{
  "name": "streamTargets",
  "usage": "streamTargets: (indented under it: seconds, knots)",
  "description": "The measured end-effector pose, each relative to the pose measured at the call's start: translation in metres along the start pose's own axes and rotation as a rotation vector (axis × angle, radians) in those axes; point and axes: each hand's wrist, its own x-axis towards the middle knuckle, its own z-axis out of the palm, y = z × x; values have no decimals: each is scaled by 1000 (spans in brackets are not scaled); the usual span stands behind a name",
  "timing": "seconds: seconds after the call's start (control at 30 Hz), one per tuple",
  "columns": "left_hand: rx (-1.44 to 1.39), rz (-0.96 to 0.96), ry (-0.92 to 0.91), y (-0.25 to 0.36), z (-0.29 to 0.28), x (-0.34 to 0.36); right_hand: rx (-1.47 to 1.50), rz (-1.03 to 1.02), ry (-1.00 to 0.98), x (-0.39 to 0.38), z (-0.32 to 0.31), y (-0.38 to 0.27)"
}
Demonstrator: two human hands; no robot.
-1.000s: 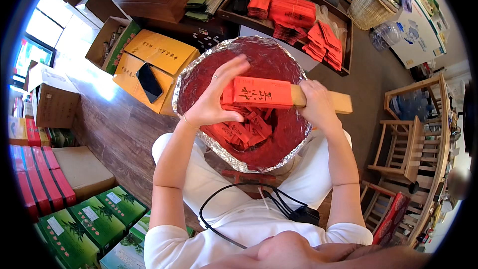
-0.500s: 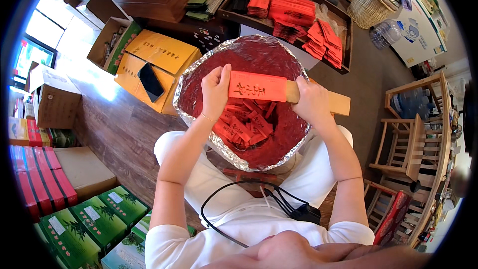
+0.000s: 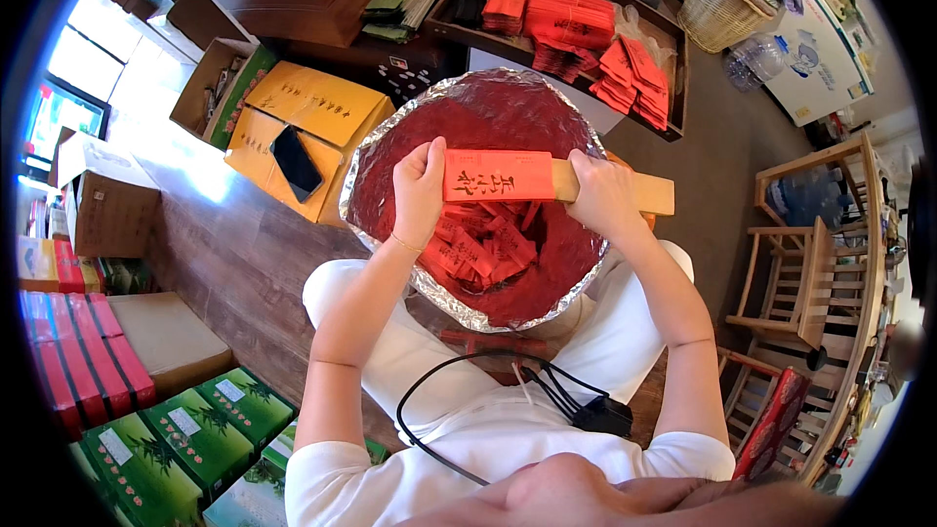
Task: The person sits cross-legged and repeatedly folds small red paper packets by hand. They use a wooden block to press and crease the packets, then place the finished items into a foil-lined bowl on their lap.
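Note:
My left hand (image 3: 420,190) is closed on the left end of a red paper packet (image 3: 496,176) with dark lettering, its thumb along the edge. The packet is fitted around a flat light-wood slat (image 3: 652,193), which my right hand (image 3: 598,197) grips just beyond the packet's right end. Both are held nearly level above a wide round basin (image 3: 468,315) lined with crinkled foil and deep red inside. Several small red packets (image 3: 473,249) lie loose in a heap in the basin, partly hidden beneath the held one.
Beyond the basin, a wooden tray (image 3: 681,83) holds stacks of red packets. To the left a black phone (image 3: 295,162) rests on a yellow carton (image 3: 317,93). Green boxes (image 3: 200,434) stand at lower left; a black cable (image 3: 408,392) crosses my lap. Wooden chairs (image 3: 786,283) stand at right.
Both hands, with the packet and slat, have shifted slightly left. The right hand has come a little nearer the left. Both grips are kept.

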Motion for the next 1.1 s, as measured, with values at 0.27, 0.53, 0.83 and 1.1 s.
streamTargets:
  seconds: [0.27,0.53,0.83,1.1]
  knots:
    - [-55,-57,-49,-2,0,7,-36,17,6,5,5,8]
    - [9,-53,-40,1,0,8,-17,-28,43,-3,3,8]
    - [-37,-116,-44,3,-8,10,-25,-20,18,0,0,-1]
    - [-14,-76,-53,16,-3,8,-11,-17,30,0,-3,-1]
